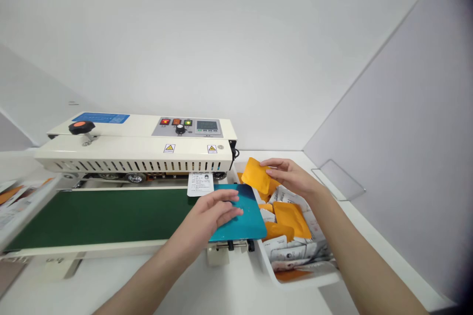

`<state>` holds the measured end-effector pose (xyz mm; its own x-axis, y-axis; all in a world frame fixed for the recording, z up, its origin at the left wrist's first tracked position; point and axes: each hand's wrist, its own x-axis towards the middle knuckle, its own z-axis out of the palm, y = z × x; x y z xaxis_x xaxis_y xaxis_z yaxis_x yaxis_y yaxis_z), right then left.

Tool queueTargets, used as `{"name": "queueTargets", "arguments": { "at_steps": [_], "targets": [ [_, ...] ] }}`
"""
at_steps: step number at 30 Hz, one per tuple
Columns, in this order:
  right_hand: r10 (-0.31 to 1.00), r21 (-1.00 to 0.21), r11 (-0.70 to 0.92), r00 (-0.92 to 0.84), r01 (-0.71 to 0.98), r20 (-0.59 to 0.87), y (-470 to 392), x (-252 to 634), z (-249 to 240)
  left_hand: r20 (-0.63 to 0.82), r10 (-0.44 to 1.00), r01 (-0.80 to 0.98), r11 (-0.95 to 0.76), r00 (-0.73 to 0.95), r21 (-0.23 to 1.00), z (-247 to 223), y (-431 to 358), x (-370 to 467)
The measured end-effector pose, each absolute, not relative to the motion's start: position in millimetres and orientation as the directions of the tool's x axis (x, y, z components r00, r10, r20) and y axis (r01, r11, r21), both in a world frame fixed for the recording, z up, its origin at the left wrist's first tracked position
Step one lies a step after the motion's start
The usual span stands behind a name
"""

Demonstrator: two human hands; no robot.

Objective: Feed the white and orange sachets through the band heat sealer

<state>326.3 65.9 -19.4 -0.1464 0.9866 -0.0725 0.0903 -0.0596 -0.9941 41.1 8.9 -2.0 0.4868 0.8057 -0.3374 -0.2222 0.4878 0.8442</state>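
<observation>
My right hand (293,177) pinches an orange packet (256,175) by its right edge, above the near-left part of a white bin (306,283) filled with orange and white packets. Over a teal plate (242,219) at the conveyor's right end is my left hand (214,210), fingers stretched to the right and holding nothing. I cannot tell whether its fingertips touch the plate. A white printed packet (200,187) lies just beyond that hand, its far edge under the front of a cream band sealing machine (140,145).
The sealer's green conveyor belt (107,216) runs left from the teal plate. Its panel has lit switches and a display (207,126). More packets (18,206) lie at the far left. A bent wire stand (340,182) is by the right wall.
</observation>
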Motion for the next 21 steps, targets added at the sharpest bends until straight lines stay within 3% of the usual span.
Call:
{"name": "queueTargets", "arguments": {
  "at_steps": [6, 15, 18, 21],
  "targets": [
    [0.945, -0.989, -0.041, -0.316, 0.141, -0.084, 64.8, 318.7, -20.6, -0.317, 0.764, 0.049, 0.352, 0.561, 0.935, 3.0, 16.8, 55.0],
    [0.887, -0.969, -0.038, -0.438, 0.242, -0.144, 59.6, 316.6, -15.5, -0.26, 0.758, -0.129, 0.412, 0.599, 0.902, -9.2, 22.4, 62.0],
    [0.917, -0.982, -0.005, -0.39, 0.191, -0.081, 62.4, 317.8, -16.9, -0.271, 0.764, -0.146, 0.429, 0.585, 0.892, -14.9, 23.9, 61.3],
    [0.979, -0.984, 0.056, -0.201, 0.167, 0.022, 68.1, 319.4, -21.2, -0.283, 0.761, -0.146, 0.441, 0.583, 0.885, -18.0, 25.2, 59.1]
  ]
}}
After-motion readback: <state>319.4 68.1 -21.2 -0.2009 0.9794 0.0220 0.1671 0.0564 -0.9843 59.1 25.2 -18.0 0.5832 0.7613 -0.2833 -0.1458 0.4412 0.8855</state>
